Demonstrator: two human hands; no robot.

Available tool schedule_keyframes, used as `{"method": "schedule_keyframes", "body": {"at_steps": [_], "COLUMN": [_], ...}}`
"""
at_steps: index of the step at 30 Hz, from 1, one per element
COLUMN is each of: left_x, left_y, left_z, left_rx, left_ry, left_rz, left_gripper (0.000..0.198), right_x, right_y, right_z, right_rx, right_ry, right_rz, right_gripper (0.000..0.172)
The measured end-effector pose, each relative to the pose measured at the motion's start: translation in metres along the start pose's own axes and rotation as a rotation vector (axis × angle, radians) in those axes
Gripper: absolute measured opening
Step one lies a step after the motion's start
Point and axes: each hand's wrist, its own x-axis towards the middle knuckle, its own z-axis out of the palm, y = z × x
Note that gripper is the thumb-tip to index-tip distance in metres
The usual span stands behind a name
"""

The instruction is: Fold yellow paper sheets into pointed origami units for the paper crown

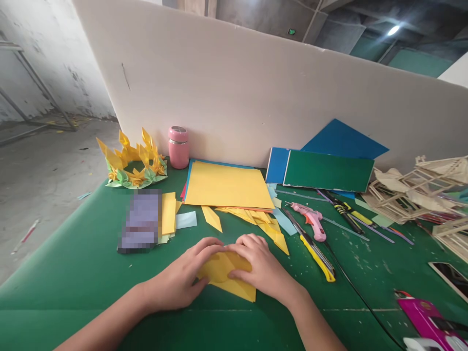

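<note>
Green table [91, 273], yellow paper [226, 280] under both hands

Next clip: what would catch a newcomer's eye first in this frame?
Front and centre, the left hand and right hand press flat on a folded yellow paper on the green table. Behind them lies a stack of yellow sheets, with a yellow-and-green paper crown and a pink tumbler at the back left. To the right lie a pink glue gun and a yellow utility knife.
</note>
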Motion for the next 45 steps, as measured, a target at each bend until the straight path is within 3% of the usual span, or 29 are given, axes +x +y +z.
{"method": "schedule_keyframes", "body": {"at_steps": [4, 8, 11, 16, 18, 23, 27, 31, 34, 37, 41, 45], "left_x": [-0.003, -0.004, -0.002, 0.007, 0.01, 0.013, 0.015, 0.014, 0.01, 0.006, 0.003, 0.001], "left_y": [0.001, -0.002, -0.006, -0.017, -0.018, -0.012, -0.005, -0.005, -0.007, -0.009, -0.01, -0.013], "left_z": [-0.011, -0.007, 0.0, 0.01, 0.011, 0.01, 0.009, 0.009, 0.01, 0.012, 0.01, 0.009], "left_rx": [-0.067, -0.081, -0.141, -0.435, -0.566, -0.713, -0.727, -0.663, -0.539, -0.325, 0.075, 0.309], "left_ry": [-0.079, -0.023, 0.136, 0.461, 0.523, 0.525, 0.507, 0.527, 0.486, 0.417, 0.318, 0.383], "left_rz": [0.019, -0.035, -0.088, -0.287, -0.373, -0.449, -0.485, -0.512, -0.496, -0.459, -0.423, -0.309], "left_gripper": [0.062, 0.064, 0.051, 0.031, 0.034, 0.036, 0.029, 0.033, 0.037, 0.04, 0.038, 0.039], "right_x": [-0.002, 0.005, 0.011, 0.011, 0.01, 0.009, 0.009, 0.009, 0.009, 0.009, 0.009, 0.009], "right_y": [-0.006, -0.012, -0.014, -0.009, -0.007, -0.008, -0.009, -0.007, -0.002, 0.004, 0.012, 0.014], "right_z": [0.002, 0.012, 0.02, 0.026, 0.025, 0.024, 0.028, 0.032, 0.032, 0.033, 0.037, 0.036], "right_rx": [0.045, 0.114, 0.169, 0.333, 0.464, 0.887, 0.934, 0.821, 0.633, 0.44, 0.345, 0.327], "right_ry": [-0.051, -0.018, 0.018, 0.158, 0.219, 0.19, 0.193, 0.257, 0.345, 0.432, 0.476, 0.531], "right_rz": [-0.013, -0.04, -0.025, 0.032, 0.107, 0.274, 0.309, 0.275, 0.149, 0.013, -0.076, -0.103], "right_gripper": [0.029, 0.049, 0.047, 0.008, 0.011, 0.027, 0.03, 0.028, 0.029, 0.027, 0.022, 0.02]}}
